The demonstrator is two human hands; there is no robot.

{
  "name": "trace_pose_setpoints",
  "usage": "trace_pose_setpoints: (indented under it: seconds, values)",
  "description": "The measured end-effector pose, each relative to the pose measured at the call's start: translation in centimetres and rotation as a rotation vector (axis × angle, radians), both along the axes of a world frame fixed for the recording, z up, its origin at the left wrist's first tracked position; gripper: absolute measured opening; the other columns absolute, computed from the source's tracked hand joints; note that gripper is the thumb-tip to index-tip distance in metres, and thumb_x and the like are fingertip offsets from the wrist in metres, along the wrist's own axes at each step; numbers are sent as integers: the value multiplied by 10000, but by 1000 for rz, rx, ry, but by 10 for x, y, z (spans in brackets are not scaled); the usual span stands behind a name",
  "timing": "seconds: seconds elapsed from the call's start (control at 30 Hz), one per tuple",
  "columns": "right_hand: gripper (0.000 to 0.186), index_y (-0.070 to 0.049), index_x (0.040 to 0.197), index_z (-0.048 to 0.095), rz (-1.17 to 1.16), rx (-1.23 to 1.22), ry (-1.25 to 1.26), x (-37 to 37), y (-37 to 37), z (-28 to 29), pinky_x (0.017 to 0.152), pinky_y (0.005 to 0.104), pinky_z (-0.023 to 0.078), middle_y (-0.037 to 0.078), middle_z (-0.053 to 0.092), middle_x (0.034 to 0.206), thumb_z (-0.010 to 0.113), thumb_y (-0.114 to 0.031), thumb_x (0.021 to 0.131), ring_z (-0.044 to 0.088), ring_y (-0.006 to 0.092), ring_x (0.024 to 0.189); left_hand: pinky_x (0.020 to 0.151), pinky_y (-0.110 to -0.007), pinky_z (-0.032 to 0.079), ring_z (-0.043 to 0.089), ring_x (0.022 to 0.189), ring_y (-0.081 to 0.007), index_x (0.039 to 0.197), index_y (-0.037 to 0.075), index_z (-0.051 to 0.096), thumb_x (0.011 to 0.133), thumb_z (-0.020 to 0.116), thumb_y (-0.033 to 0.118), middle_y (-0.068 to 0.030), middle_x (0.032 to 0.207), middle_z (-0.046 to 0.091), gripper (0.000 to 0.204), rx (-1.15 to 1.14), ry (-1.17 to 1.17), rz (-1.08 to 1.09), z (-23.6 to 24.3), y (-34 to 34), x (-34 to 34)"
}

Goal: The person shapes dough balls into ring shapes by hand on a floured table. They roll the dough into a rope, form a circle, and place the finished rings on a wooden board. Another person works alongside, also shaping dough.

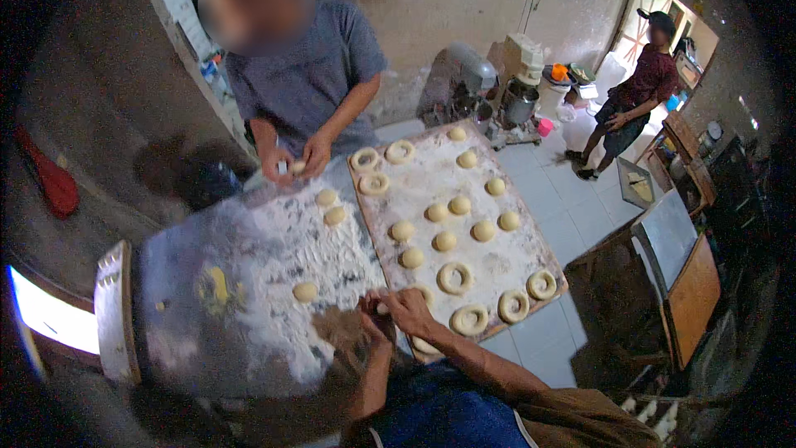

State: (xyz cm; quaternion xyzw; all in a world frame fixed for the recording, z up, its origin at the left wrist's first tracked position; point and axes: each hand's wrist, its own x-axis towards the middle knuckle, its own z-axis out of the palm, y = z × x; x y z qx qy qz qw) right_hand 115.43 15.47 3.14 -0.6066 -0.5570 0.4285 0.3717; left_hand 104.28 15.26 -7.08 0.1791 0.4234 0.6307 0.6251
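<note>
My left hand (376, 321) and my right hand (408, 310) meet at the near edge of a floured wooden board (497, 259). Their fingers close together around a small piece of dough (382, 309), mostly hidden by them. A dough ring (424, 294) lies partly behind my right hand, and another ring (425, 347) shows beneath my right wrist. Further along the board sit more rings, such as one dough ring (454, 278), and several round dough balls (445, 241). Left of my hands, a single dough ball (305, 291) rests on the floured table (191, 241).
Across the table a person (307, 75) holds a piece of dough (296, 167) in both hands. Two dough balls (334, 216) lie before them. A yellow dough smear (217, 286) marks the table. Mixers (521, 66) stand by the wall; another person (643, 87) stands at far right.
</note>
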Motion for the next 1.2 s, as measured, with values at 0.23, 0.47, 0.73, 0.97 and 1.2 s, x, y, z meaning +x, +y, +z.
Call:
trace_pose_setpoints:
  seconds: [0.23, 0.47, 0.73, 0.97, 1.2]
  values:
    - [653, 18, 799, 724, 172, -28, 8, 50, -5, -4, 624, 461, 502, 245, 649, 667, 474, -553, 996, 654, 342, 611, 794, -381, 491, 623, 836, -236, 968, 55, 633, 1037, 454, 422, -80, 883, 653, 414, 64, 554, -141, 14, 5, 14]
    - [595, -25, 878, 728, 211, -65, -60, 107, -14, -24, 665, 500, 523, 268, 677, 757, 426, -516, 1024, 657, 445, 684, 681, -444, 508, 648, 724, -292, 946, 29, 652, 1009, 485, 375, -132, 850, 691, 390, 451, 1495, -89, 29, 4, 60]
    - [542, -63, 926, 746, 188, -124, 45, 152, -33, -10, 745, 509, 545, 253, 698, 788, 462, -518, 1005, 688, 437, 754, 650, -421, 500, 631, 678, -266, 822, 53, 613, 990, 440, 363, -131, 778, 674, 392, 408, 1853, -71, -15, 0, 93]
    - [390, -49, 1107, 706, 143, 442, -300, 167, -41, -48, 630, 494, 517, 240, 698, 833, 469, -344, 1016, 645, 435, 651, 721, -496, 508, 624, 829, -340, 1015, 55, 656, 917, 629, 176, -158, 928, 631, 158, 682, 2144, -204, 34, -5, 122]
    - [514, -14, 995, 711, -3, 165, 177, 186, -40, -38, 616, 506, 501, 264, 644, 704, 493, -480, 989, 630, 410, 612, 858, -449, 504, 629, 968, -339, 1310, 14, 577, 1025, 485, 327, -144, 1101, 655, 434, 536, 1821, -210, 3, -11, 142]
